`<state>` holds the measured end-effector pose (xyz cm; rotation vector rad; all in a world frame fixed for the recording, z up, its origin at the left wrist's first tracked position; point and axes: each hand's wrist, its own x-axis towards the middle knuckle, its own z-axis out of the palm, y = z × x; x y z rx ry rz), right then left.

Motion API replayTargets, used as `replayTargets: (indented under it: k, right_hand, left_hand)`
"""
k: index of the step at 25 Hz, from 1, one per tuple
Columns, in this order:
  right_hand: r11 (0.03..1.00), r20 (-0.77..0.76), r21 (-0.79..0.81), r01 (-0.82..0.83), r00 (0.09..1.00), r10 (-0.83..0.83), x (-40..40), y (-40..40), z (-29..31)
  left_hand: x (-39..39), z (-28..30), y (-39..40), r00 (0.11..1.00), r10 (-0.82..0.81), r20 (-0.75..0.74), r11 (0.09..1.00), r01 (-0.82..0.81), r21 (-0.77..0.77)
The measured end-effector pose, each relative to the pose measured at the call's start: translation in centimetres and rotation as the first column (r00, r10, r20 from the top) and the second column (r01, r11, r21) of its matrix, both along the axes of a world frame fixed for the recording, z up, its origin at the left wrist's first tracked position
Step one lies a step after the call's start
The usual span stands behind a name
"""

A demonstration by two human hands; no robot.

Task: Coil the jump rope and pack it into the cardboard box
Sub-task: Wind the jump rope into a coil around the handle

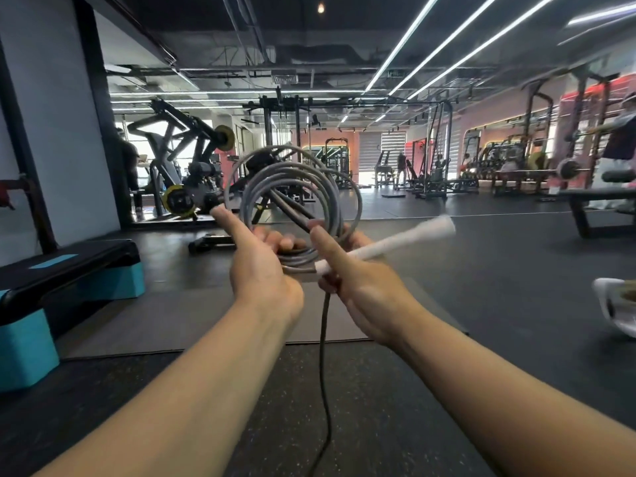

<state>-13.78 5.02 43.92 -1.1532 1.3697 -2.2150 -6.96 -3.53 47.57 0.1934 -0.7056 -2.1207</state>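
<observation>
Two hands [265, 266] [361, 287], one coiled jump rope [292, 194]

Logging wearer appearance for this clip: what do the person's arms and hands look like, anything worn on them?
Both forearms are bare up to the frame's lower edge, with no sleeves in view. The left hand and right hand have no gloves, and no rings, watch, wristbands, tape or markings are visible on either.

Grey jump rope, mostly coiled

The jump rope [292, 187] is held upright in several round loops, its white handle [389, 241] angled right; one dark strand [323, 373] hangs down.
</observation>
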Motion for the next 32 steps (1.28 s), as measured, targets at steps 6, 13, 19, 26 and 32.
replayTargets:
  k: [6,13,19,26,32]
  right_hand:
    - [0.921,-0.325,0.279,0.271,0.929,-0.175,-0.2,1.8,4.2]
    - [0.681,-0.693,0.569,0.460,0.715,0.097,-0.9,3.2,6.4]
    - [0.625,-0.717,0.625,0.467,0.660,0.225,-1.1,3.3,7.3]
    - [0.648,-0.544,0.708,0.281,0.801,0.248,-2.1,6.2,5.6]
    - [0.689,-0.665,0.629,0.360,0.708,0.237,-2.1,4.2,4.0]
  left_hand:
    - [0.3,-4.8,-0.7,0.859,0.210,0.467,0.937,-0.041,-0.346]
    - [4.4,-0.2,-1.0,0.524,0.606,-0.598,-0.738,0.091,-0.668]
    - [1.9,2.7,-0.4,0.642,0.639,-0.424,-0.759,0.436,-0.484]
    - [2.4,2.4,-2.5,0.726,0.669,-0.158,-0.664,0.489,-0.567]
    - [2.7,1.1,-2.9,0.657,0.733,0.175,-0.376,0.606,-0.701]
